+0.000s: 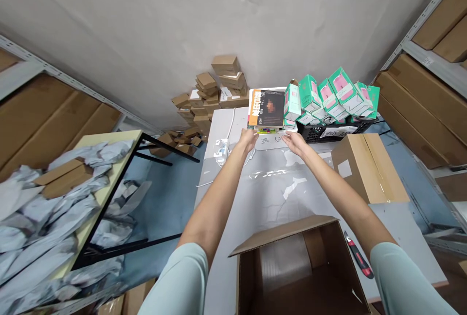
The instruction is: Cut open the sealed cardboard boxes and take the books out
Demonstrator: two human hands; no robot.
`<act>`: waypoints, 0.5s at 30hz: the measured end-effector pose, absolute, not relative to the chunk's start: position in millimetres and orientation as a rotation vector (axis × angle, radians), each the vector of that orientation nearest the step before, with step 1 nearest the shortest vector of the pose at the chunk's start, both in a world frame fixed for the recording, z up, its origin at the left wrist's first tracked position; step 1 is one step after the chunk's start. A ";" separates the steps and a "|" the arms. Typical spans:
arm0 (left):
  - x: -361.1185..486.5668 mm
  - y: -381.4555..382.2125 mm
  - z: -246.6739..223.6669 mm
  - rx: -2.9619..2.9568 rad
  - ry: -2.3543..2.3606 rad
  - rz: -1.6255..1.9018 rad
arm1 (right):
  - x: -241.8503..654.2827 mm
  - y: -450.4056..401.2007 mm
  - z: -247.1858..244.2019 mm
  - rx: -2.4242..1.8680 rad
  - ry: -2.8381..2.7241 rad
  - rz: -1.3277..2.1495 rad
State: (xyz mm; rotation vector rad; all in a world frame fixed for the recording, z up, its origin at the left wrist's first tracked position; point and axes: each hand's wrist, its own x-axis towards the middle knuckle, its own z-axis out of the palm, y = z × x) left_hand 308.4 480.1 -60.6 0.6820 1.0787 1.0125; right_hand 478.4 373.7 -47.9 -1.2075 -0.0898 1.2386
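Observation:
A paperback book (272,108) with a dark cover and an orange strip lies on top of other printed items in a white bin (272,140) at the table's far end. The bin's front carries handwritten characters. My left hand (249,139) is closed at the book's near left corner, its fingertips partly hidden there. My right hand (295,143) is at the bin's near right corner, just below the book, with its fingers stretched and apart. Close to me stands an open cardboard box (284,239), its flap raised. A red and black utility knife (359,258) lies beside that box.
A black crate (314,134) of green and white boxes (333,96) stands right of the bin. Nearer is a closed carton (372,166). A power strip (221,152) with cables sits at left. Grey parcels (54,213) cover a side table; small cartons (226,79) pile against the wall.

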 end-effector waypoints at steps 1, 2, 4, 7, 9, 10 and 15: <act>299.3 472.4 -59.1 0.668 1.103 1.005 | 485.1 357.7 -43.7 -1.220 -0.094 1.240; 287.4 463.2 -57.5 0.650 1.130 1.002 | 493.9 338.3 -39.2 -1.232 -0.095 1.240; 254.1 439.4 -57.2 0.614 1.173 1.010 | 517.1 287.4 -31.7 -1.255 -0.119 1.241; 182.4 385.2 -73.0 0.556 1.238 1.036 | 558.0 184.7 -30.1 -1.289 -0.325 1.238; 129.3 330.7 -95.2 0.517 1.329 1.028 | 579.8 107.4 -38.7 -1.355 -0.375 1.200; 104.9 297.1 -107.9 0.492 1.393 1.014 | 586.6 69.0 -46.2 -1.393 -0.376 1.180; 45.3 100.3 -153.8 0.325 1.608 0.596 | 570.8 -92.3 -104.1 -1.651 -0.190 1.245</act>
